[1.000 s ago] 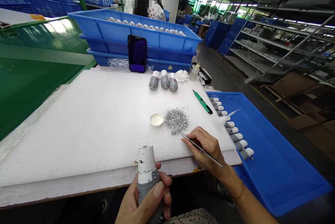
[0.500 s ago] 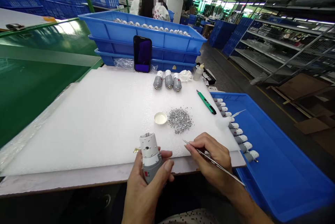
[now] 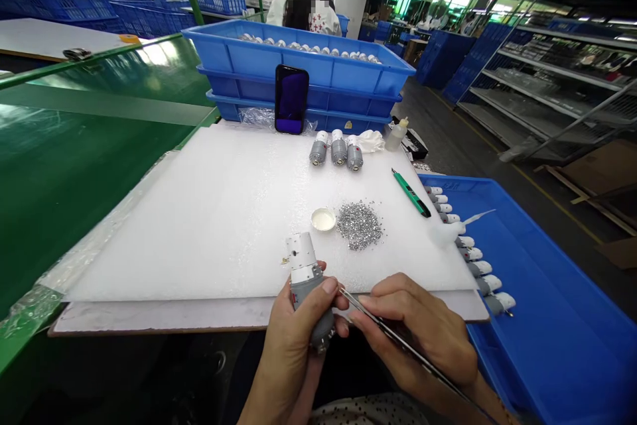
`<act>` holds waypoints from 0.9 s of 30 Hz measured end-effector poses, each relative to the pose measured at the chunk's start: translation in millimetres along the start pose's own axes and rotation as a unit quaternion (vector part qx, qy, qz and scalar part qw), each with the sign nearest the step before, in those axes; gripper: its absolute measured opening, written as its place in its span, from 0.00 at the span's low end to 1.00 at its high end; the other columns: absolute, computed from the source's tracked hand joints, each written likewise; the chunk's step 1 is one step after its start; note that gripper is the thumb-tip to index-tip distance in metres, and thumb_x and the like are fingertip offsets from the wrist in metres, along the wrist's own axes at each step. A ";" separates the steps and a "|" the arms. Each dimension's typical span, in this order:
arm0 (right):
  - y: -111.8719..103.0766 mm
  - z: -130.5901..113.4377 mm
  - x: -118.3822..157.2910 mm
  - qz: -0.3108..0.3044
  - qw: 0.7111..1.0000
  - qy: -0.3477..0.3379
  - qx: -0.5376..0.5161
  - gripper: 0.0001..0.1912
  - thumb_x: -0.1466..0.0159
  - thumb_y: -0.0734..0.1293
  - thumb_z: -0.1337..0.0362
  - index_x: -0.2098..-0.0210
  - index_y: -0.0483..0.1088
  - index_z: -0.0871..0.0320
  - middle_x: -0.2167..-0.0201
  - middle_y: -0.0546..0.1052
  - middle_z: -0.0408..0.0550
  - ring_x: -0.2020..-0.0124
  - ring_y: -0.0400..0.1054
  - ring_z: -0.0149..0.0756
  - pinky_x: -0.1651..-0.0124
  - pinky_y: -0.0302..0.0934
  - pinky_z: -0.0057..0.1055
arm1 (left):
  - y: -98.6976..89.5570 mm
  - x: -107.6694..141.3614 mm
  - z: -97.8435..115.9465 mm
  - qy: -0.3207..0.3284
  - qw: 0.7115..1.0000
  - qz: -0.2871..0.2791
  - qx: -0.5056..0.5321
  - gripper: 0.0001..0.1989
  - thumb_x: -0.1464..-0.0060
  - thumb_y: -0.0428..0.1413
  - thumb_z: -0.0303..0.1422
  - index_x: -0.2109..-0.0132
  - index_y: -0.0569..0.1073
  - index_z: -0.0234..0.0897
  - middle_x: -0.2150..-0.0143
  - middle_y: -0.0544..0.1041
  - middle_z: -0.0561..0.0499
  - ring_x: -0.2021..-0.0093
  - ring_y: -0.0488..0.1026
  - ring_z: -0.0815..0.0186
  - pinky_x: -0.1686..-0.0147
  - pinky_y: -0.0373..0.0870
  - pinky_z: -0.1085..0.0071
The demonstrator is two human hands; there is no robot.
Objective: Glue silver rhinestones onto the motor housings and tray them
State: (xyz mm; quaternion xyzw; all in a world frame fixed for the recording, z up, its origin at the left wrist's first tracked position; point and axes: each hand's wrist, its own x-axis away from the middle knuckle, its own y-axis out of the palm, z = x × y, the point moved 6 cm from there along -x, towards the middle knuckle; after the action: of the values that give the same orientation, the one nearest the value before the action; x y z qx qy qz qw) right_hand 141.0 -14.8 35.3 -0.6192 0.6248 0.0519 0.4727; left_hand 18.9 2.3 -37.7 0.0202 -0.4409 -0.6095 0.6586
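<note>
My left hand [image 3: 303, 325] is wrapped round a grey and white cylindrical part [image 3: 302, 259], tilted with its white end up and away from me. Metal tweezers [image 3: 398, 339] are pinched in my right hand [image 3: 423, 325]. Their tip is close to my left thumb, beside the grey body; whether it grips anything is too small to tell. Beyond my hands, a pile of tiny silvery pieces [image 3: 359, 225] lies on the white foam sheet [image 3: 199, 226]. Left of the pile sits a small round white dish [image 3: 323, 219] with pale contents.
Three similar parts [image 3: 338, 150] stand before stacked blue bins [image 3: 308, 90] and a propped phone [image 3: 291, 100]. A green utility knife [image 3: 411, 193] and a squeeze bottle [image 3: 397, 135] lie right. A blue tray [image 3: 547, 332] at right holds several parts. A person [image 3: 303, 10] sits behind.
The tweezers have come from near the pile to beside the held part. My left hand has tipped the part, showing its grey lower end. The whole view has shifted slightly.
</note>
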 end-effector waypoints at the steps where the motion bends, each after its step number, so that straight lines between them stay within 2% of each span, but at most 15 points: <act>1: -1.4 -0.9 -0.7 0.000 1.000 0.006 -0.004 0.09 0.39 0.67 0.78 0.61 0.72 0.60 0.73 0.77 0.46 0.73 0.71 0.31 0.71 0.68 0.24 | -2.0 0.3 -2.9 -0.026 0.999 -0.003 0.028 0.08 0.48 0.64 0.30 0.60 0.75 0.35 0.74 0.76 0.55 0.77 0.69 0.74 0.75 0.70 0.79; 5: -4.6 -4.3 -3.1 0.002 1.000 0.020 -0.024 0.09 0.39 0.68 0.78 0.62 0.72 0.59 0.74 0.77 0.45 0.73 0.72 0.31 0.71 0.69 0.24 | -7.1 2.2 -11.1 -0.091 0.991 -0.001 0.099 0.06 0.47 0.62 0.25 0.60 0.76 0.33 0.71 0.78 0.51 0.77 0.73 0.72 0.79 0.71 0.79; 8: -3.3 -7.4 -3.4 0.001 1.000 0.004 -0.022 0.09 0.39 0.68 0.78 0.62 0.72 0.60 0.73 0.77 0.47 0.73 0.72 0.31 0.71 0.70 0.24 | -8.1 6.5 -12.8 -0.109 0.986 0.033 0.120 0.04 0.47 0.62 0.23 0.63 0.77 0.32 0.71 0.78 0.50 0.75 0.74 0.72 0.79 0.72 0.80; 12: 1.0 -8.2 -3.0 -0.018 1.000 -0.008 -0.008 0.08 0.37 0.67 0.76 0.61 0.71 0.60 0.73 0.76 0.47 0.73 0.71 0.32 0.72 0.69 0.25 | -6.7 13.6 -13.1 -0.121 0.982 0.078 0.123 0.03 0.48 0.63 0.23 0.64 0.78 0.33 0.71 0.78 0.51 0.75 0.75 0.73 0.78 0.74 0.81; 20: 6.1 -8.2 0.1 -0.026 0.999 -0.027 0.015 0.06 0.36 0.65 0.75 0.63 0.70 0.61 0.75 0.74 0.47 0.75 0.69 0.32 0.75 0.65 0.27 | -6.1 17.5 -11.9 -0.103 0.983 0.092 0.125 0.04 0.49 0.64 0.23 0.66 0.79 0.34 0.71 0.78 0.52 0.75 0.74 0.73 0.77 0.75 0.80; 24: 3.0 -1.1 0.7 -0.017 0.999 0.031 -0.029 0.06 0.36 0.66 0.75 0.64 0.71 0.59 0.75 0.74 0.45 0.74 0.69 0.31 0.74 0.64 0.26 | -5.0 18.1 -11.7 -0.108 0.985 0.084 0.109 0.03 0.49 0.63 0.23 0.67 0.78 0.33 0.72 0.78 0.52 0.76 0.74 0.74 0.80 0.74 0.81; 27: 2.4 7.7 0.3 -0.040 0.992 0.097 -0.077 0.05 0.37 0.67 0.73 0.66 0.71 0.58 0.76 0.73 0.44 0.75 0.68 0.30 0.74 0.63 0.26 | -4.7 16.7 -10.4 -0.111 0.985 0.089 0.098 0.04 0.48 0.62 0.21 0.64 0.79 0.32 0.74 0.78 0.52 0.77 0.74 0.73 0.82 0.73 0.81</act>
State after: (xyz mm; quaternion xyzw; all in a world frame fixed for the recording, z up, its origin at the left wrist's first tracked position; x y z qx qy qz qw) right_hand 143.1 -9.4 29.7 -0.6804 0.6363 0.0205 0.3630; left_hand 19.3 -17.9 -37.4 -0.0223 -0.5689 -0.5005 0.6522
